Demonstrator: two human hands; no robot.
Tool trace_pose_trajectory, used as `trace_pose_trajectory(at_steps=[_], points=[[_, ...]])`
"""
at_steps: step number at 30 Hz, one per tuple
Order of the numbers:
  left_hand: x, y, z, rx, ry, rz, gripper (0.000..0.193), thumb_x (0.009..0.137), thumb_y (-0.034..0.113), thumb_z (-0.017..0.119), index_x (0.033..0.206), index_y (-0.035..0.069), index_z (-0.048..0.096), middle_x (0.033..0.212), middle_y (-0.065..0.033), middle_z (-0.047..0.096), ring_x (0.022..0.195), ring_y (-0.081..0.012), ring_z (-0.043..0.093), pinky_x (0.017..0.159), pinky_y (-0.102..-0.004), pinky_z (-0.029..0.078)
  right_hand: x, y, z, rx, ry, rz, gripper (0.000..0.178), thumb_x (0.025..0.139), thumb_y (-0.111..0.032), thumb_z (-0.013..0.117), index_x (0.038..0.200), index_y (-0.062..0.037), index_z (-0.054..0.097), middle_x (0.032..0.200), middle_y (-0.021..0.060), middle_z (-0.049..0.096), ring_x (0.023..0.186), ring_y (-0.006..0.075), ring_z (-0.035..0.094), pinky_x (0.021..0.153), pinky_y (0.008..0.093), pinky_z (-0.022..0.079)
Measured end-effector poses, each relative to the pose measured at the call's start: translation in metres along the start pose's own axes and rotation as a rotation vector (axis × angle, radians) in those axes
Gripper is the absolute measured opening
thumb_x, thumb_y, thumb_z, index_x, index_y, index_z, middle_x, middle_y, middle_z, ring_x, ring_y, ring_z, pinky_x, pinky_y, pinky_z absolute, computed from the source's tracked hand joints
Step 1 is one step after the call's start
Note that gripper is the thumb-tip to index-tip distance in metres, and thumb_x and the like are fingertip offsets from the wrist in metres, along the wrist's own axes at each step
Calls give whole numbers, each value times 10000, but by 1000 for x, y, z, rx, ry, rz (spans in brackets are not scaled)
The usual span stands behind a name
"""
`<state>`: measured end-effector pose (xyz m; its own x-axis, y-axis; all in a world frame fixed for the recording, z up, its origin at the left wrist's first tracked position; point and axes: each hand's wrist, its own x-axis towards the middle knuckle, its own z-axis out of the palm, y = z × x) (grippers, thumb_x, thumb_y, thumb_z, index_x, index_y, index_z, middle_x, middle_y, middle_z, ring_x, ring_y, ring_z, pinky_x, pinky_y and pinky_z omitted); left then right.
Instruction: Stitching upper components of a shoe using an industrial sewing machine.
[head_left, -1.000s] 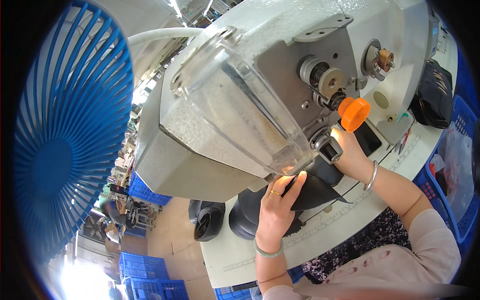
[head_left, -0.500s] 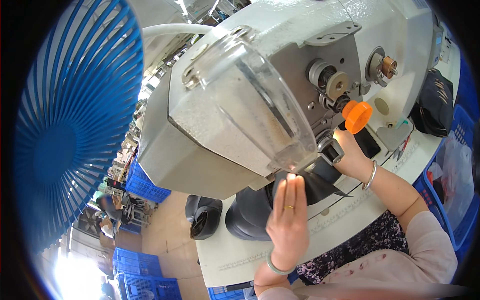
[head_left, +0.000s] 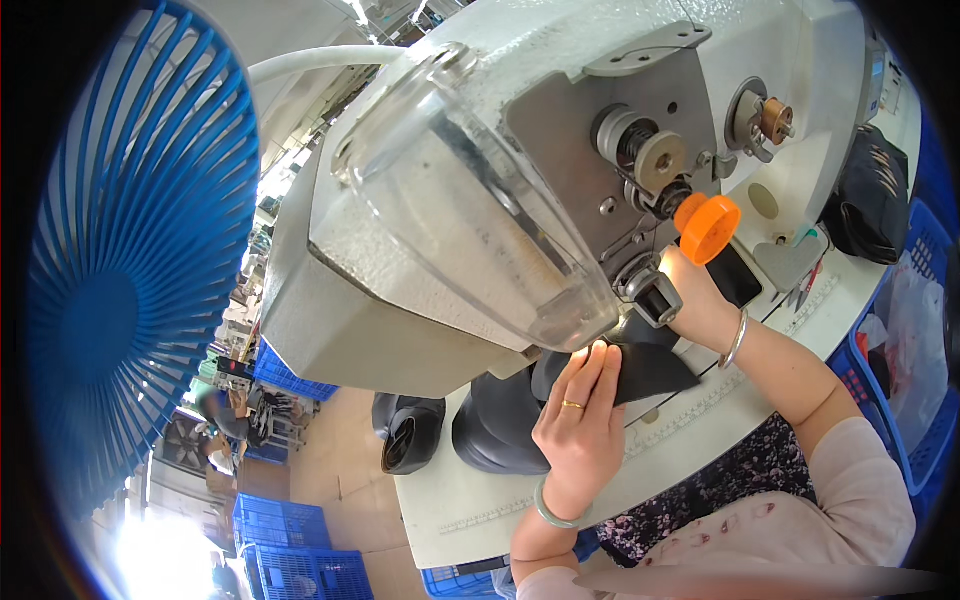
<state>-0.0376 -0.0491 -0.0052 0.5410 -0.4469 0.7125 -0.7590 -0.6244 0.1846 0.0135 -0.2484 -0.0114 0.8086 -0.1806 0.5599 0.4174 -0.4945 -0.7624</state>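
A large pale sewing machine (head_left: 400, 320) fills the middle, with an orange knob (head_left: 708, 228) and a clear plastic guard (head_left: 490, 220) on its head. Beneath the guard lies a black leather-like piece (head_left: 655, 375), its pointed flap turned toward me. My left hand (head_left: 580, 425) rests on this piece with fingers stretched out side by side, tips close under the guard; its thumb is hidden. Behind the metal parts of the machine head, my right hand (head_left: 698, 300) reaches in at the far side of the piece. Its fingers are mostly covered. The needle area is out of sight.
More black material (head_left: 492, 425) bulges left of my left hand, and a black rolled item (head_left: 412, 432) sits at the table's left edge. A black bag-like item (head_left: 868, 195) and red-handled snips (head_left: 808, 282) lie right. A blue fan (head_left: 130, 240) stands left, a blue crate (head_left: 915, 440) right.
My left fingers have shifted slightly right and spread a little on the black piece. The flap has swung up and lies flatter. The view has shifted slightly.
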Motion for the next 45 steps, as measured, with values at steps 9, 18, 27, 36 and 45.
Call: trace_pose_trajectory(at_steps=[9, 18, 27, 36, 45], points=[[1, 1, 3, 56, 36, 57, 518, 642, -67, 662, 1150, -6, 745, 1154, -126, 718, 1131, -306, 683, 954, -374, 561, 0, 1, 2, -26, -12, 15, 319, 932, -201, 665, 793, 59, 543, 592, 233, 520, 549, 391, 531, 557, 456, 420], [9, -5, 6, 113, 82, 111, 461, 681, -70, 665, 1123, 30, 750, 1089, -67, 703, 996, -258, 695, 816, -333, 587, 8, 9, 6, -25, -10, -19, 306, 918, -195, 688, 800, 48, 544, 563, 225, 497, 544, 414, 508, 545, 457, 406], [8, -7, 10, 154, 98, 96, 471, 687, 3, 690, 1153, 46, 735, 1096, -38, 664, 993, -254, 663, 781, -344, 554, 11, 9, -3, 86, -120, 60, 299, 894, -206, 696, 819, 32, 533, 571, 175, 492, 506, 287, 470, 535, 399, 400], [6, -16, 17, -180, 166, -110, 397, 709, -36, 680, 1090, 28, 774, 972, -58, 672, 869, -236, 663, 733, -305, 524, 29, 16, -34, 181, -480, 47, 508, 853, -431, 729, 752, -5, 472, 632, 38, 408, 620, 106, 382, 545, 315, 360], [2, -7, 5, 53, 28, 12, 528, 624, -30, 715, 1138, 73, 777, 1088, -61, 692, 1024, -261, 679, 812, -330, 499, 29, 25, -22, 169, -388, -116, 490, 868, -386, 752, 740, -7, 470, 616, 32, 408, 615, 100, 355, 531, 327, 330]])
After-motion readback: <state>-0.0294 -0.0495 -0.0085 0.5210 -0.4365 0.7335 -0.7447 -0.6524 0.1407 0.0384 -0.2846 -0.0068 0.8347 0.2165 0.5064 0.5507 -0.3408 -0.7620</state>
